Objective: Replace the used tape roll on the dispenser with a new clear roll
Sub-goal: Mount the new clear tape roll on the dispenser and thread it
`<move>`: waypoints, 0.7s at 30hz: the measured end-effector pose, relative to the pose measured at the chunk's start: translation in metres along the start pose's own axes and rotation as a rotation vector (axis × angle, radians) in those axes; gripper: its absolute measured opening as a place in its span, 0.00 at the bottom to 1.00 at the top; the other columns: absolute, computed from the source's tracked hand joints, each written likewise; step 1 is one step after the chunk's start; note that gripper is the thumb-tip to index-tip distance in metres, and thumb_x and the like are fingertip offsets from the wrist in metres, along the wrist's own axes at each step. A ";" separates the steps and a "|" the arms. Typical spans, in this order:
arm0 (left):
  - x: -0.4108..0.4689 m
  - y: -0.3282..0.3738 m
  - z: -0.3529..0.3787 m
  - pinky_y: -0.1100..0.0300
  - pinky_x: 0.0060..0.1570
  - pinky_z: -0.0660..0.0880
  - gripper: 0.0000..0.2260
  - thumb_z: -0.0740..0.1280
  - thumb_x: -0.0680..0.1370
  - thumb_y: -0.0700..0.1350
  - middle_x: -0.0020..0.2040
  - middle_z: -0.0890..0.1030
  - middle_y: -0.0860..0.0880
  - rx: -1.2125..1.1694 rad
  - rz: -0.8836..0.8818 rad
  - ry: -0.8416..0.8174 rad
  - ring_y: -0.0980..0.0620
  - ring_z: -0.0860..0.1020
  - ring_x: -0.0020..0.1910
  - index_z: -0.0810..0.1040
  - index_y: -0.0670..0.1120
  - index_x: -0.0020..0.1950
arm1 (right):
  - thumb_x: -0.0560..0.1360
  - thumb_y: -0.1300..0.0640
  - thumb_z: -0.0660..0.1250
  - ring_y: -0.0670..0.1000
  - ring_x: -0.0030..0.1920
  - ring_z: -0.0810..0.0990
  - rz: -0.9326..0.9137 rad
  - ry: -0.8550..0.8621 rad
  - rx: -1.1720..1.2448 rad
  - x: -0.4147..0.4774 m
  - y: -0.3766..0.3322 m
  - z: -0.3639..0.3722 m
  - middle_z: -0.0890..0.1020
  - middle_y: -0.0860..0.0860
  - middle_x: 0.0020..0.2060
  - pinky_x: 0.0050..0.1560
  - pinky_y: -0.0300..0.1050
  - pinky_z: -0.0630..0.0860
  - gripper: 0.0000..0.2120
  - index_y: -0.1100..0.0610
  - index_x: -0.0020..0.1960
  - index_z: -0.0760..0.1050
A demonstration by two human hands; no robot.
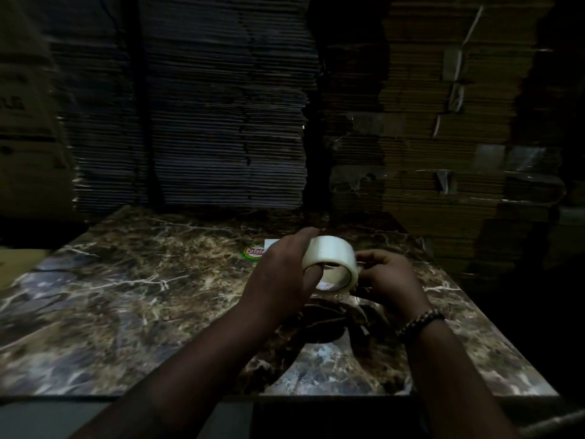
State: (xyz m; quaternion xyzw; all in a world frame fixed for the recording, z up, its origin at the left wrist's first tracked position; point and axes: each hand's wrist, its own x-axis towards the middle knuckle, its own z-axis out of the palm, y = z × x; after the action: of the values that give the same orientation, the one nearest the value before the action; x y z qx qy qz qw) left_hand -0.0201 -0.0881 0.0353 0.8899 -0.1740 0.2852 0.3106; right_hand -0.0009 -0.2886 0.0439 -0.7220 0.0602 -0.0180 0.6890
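A clear tape roll [329, 255] is held above the marble table [126, 280], right of centre. My left hand [281, 274] grips it, with a finger through its core and the thumb over the top. My right hand [389, 280], a beaded bracelet on its wrist, pinches at the roll's right edge. Below the hands a dark shape [332, 321] lies on the table; it is too dim to tell whether it is the dispenser.
A round red and green sticker [253, 253] and a white slip [272, 243] lie on the table behind my left hand. Tall stacks of flattened cardboard [221, 106] stand close behind the table. The table's front edge [285, 396] is near my forearms.
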 end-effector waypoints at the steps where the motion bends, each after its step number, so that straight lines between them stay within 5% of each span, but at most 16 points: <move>1: -0.002 -0.002 -0.001 0.67 0.55 0.65 0.29 0.74 0.75 0.47 0.68 0.80 0.47 0.002 -0.001 0.002 0.50 0.76 0.64 0.73 0.47 0.76 | 0.73 0.78 0.66 0.61 0.40 0.86 -0.006 -0.007 -0.017 0.002 -0.002 0.002 0.85 0.63 0.42 0.38 0.54 0.84 0.15 0.64 0.52 0.83; 5: -0.009 -0.011 0.000 0.61 0.55 0.70 0.28 0.75 0.72 0.52 0.60 0.81 0.47 0.030 -0.004 0.030 0.49 0.78 0.58 0.76 0.46 0.71 | 0.72 0.78 0.66 0.60 0.38 0.86 -0.033 -0.026 -0.138 0.016 -0.008 0.011 0.86 0.61 0.43 0.32 0.49 0.82 0.15 0.60 0.47 0.84; 9: -0.018 -0.013 0.006 0.63 0.47 0.66 0.25 0.70 0.71 0.60 0.51 0.81 0.48 0.064 0.002 0.110 0.49 0.77 0.50 0.79 0.45 0.61 | 0.73 0.74 0.68 0.59 0.44 0.87 -0.117 0.005 -0.305 0.037 -0.008 0.025 0.86 0.59 0.44 0.41 0.55 0.85 0.13 0.60 0.49 0.84; 13: -0.023 -0.012 0.010 0.53 0.48 0.74 0.27 0.71 0.72 0.66 0.51 0.79 0.48 0.149 -0.035 0.210 0.47 0.76 0.49 0.77 0.46 0.57 | 0.73 0.70 0.73 0.52 0.46 0.85 -0.192 -0.007 -0.366 0.049 -0.009 0.038 0.87 0.54 0.43 0.47 0.46 0.83 0.10 0.55 0.46 0.85; 17: -0.025 -0.011 0.012 0.46 0.58 0.72 0.31 0.68 0.70 0.72 0.61 0.76 0.45 0.238 -0.146 0.264 0.43 0.72 0.61 0.77 0.48 0.58 | 0.74 0.72 0.70 0.50 0.41 0.84 -0.187 -0.053 -0.383 0.059 -0.015 0.050 0.85 0.51 0.39 0.37 0.39 0.82 0.11 0.58 0.47 0.85; 21: -0.024 -0.016 0.017 0.41 0.64 0.75 0.29 0.72 0.71 0.68 0.72 0.69 0.42 0.060 -0.226 0.233 0.40 0.71 0.69 0.72 0.49 0.59 | 0.74 0.72 0.71 0.50 0.46 0.86 -0.201 -0.093 -0.424 0.072 -0.018 0.057 0.87 0.53 0.43 0.48 0.45 0.85 0.11 0.59 0.50 0.86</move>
State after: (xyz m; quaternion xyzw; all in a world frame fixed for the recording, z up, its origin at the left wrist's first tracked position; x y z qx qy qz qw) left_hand -0.0239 -0.0839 0.0026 0.8736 -0.0270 0.3546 0.3323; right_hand 0.0783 -0.2389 0.0549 -0.8531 -0.0414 -0.0399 0.5186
